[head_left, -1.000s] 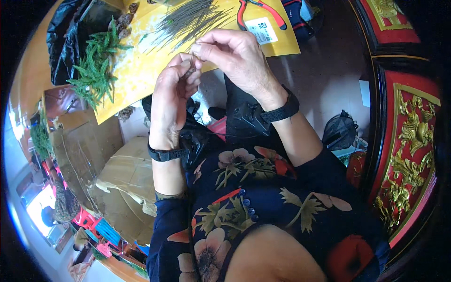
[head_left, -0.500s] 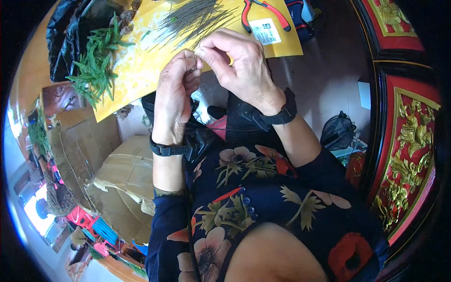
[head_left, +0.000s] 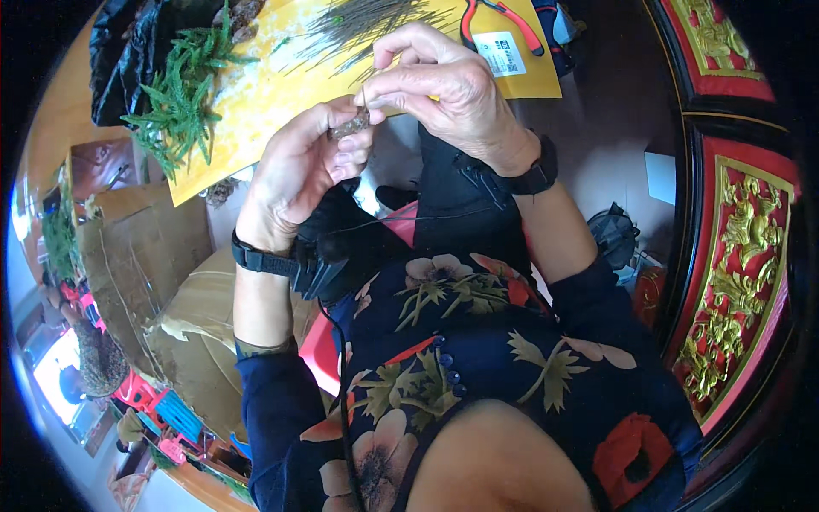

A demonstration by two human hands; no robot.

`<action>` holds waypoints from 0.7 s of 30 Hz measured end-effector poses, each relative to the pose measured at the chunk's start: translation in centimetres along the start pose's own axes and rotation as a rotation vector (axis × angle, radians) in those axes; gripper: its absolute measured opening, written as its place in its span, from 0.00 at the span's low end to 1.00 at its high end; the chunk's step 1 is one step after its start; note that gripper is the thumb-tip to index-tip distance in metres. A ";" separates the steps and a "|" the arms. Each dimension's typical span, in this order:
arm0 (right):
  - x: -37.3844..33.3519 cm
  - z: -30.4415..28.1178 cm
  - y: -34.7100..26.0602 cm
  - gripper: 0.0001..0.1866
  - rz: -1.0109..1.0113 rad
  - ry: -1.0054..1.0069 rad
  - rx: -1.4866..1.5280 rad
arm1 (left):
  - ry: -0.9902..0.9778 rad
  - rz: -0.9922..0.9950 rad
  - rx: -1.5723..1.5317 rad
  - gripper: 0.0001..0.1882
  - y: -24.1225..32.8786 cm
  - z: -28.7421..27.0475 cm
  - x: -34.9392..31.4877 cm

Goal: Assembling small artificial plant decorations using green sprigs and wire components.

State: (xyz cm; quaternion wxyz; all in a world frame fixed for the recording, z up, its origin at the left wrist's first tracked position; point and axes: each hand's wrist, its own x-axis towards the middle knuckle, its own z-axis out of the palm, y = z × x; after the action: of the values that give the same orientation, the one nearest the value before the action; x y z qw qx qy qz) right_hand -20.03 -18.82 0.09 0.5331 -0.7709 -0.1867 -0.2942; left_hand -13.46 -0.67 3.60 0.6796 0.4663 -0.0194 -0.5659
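Note:
Between the thumb and fingers of my left hand is a small, rough brown pine cone, partly covered by the fingertips. Just above it, my right hand is closed in a pinch on a thin brown wire, whose lower end meets the top of the cone. Whether the wire is wound round the cone cannot be made out. Beyond the hands, a pile of thin dark wires lies on a yellow padded envelope. Red-handled pliers rest at the envelope's far right.
Green artificial sprigs and a black plastic bag lie at the far left, with more pine cones beside them. Opened cardboard stands at my left. A carved red and gold panel rises on the right.
My left hand has shifted left and turned, so the pine cone now shows. The right hand has moved a little right and up, its pinch showing the thin wire above the cone.

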 end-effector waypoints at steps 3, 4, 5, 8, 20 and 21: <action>0.1 0.3 -0.2 0.11 -0.009 -0.007 -0.047 | -0.011 -0.015 -0.001 0.12 0.2 0.4 -0.5; 0.1 0.4 -0.2 0.10 -0.029 -0.005 -0.096 | 0.018 0.012 0.022 0.11 0.2 0.5 -0.6; 0.1 0.5 -0.3 0.09 -0.050 -0.003 -0.144 | 0.048 0.038 0.045 0.11 0.2 0.7 -0.7; 0.0 0.7 -0.6 0.06 -0.027 -0.003 -0.280 | 0.068 0.097 0.093 0.10 0.0 0.4 -0.6; -0.1 0.6 -2.6 0.07 0.504 -0.053 -0.210 | 0.504 0.609 1.149 0.09 -2.3 1.9 -0.6; -0.1 0.2 -2.5 0.07 0.470 -0.055 -0.160 | 0.446 0.562 0.917 0.11 -2.1 1.5 -0.6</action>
State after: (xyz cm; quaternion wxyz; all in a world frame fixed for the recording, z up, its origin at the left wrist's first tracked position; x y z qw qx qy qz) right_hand -21.58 -17.74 1.80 0.5187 -0.8408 0.0071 -0.1547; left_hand -16.13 -0.95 3.37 0.5200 0.7979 -0.2417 -0.1859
